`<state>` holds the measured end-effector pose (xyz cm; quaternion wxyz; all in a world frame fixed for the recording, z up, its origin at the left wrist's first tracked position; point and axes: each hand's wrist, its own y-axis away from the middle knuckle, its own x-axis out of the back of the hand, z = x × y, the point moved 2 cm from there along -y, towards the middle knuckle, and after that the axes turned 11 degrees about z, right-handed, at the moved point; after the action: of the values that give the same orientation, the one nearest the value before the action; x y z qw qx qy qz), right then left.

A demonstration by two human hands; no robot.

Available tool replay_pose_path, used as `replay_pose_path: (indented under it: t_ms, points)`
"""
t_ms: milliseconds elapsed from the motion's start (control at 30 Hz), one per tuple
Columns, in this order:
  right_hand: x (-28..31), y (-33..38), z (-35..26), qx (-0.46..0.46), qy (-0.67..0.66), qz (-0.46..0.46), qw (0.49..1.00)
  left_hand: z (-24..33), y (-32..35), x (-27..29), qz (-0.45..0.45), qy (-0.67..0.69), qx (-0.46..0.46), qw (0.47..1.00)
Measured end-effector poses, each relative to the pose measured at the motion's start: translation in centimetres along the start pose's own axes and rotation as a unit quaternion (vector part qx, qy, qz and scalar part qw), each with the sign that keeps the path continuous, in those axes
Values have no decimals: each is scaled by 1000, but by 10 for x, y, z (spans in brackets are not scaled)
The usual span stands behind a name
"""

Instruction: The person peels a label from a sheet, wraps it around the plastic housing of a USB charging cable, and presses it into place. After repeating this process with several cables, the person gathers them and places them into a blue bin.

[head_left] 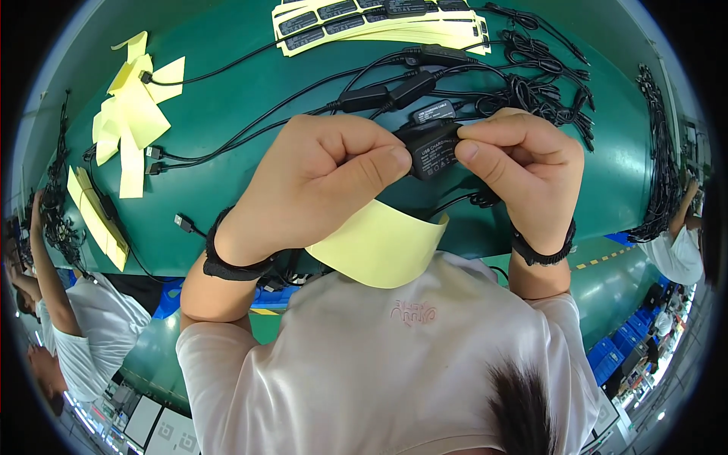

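Note:
Between my two hands is a small black cable module [436,155] with a printed dark label facing up. My left hand [322,171] pinches its left end between thumb and forefinger. The right end is pinched the same way by my right hand [523,159]. A curved pale yellow backing strip [379,249] rests below my left hand, against my shirt; its upper edge is hidden by the hand. Just beyond the module lies another labelled black module [434,112]. Several similar modules [365,98] on black cables stretch across the green table behind my hands.
Yellow label sheets [318,26] are stacked at the far edge. Crumpled yellow strips [133,114] and a sheet bundle [98,220] lie at left. Coiled cables [538,91] sit at right; cable bundles [648,159] hang past the table edge. Co-workers [98,326] sit on both sides.

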<state>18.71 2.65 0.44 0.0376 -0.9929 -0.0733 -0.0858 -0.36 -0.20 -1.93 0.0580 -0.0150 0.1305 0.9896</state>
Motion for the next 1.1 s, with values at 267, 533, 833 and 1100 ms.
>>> replay_pose_path:
  t_ms: [267, 533, 833, 1100]
  points:
    - [2, -2, 3, 115, 97, 15, 988, 2, -2, 0, -7, 5, 8, 1000]
    - [19, -12, 5, 249, 339, 131, 898, 1, -2, 1, -3, 25, 30, 999]
    - [-6, 9, -3, 322, 411, 114, 845, 1, 0, -5, 4, 56, 27, 998]
    - [-8, 3, 1, 291, 314, 48, 902, 0, 0, -4, 0, 77, 30, 997]
